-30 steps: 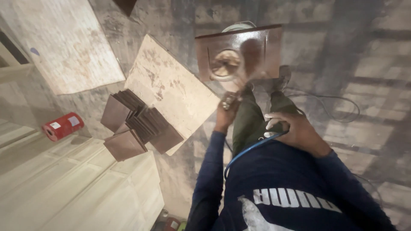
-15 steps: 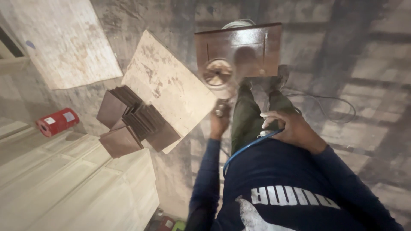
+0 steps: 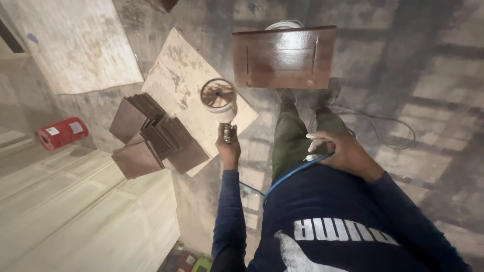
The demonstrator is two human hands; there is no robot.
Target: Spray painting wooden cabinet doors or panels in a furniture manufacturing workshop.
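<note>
Head view looking straight down at the floor (image 3: 428, 75), stained and patchy. Left hand (image 3: 228, 150) wrapped tight around the handle of a spray gun (image 3: 222, 103), fingers closed on it; its round cup sits above the hand, open top facing the camera. The gun hangs over the near edge of a pale board (image 3: 186, 85) lying on the floor. Right hand (image 3: 339, 150) rests at the hip, fingers curled loosely around a blue hose (image 3: 292, 174) that runs down across the dark sweater; grip looks light, not fully clear. Brown glossy panel (image 3: 284, 56) lies flat on a round support just past the person's shoes, right of the spray gun and apart from it. Stack of dark brown square panels (image 3: 151, 133) fanned out at the board's left edge, touching it. Red cylinder (image 3: 62, 133) lies on its side farther left. Second large pale board (image 3: 70, 43) at top left. Thin black cable (image 3: 388, 128) loops on the floor at right.
</note>
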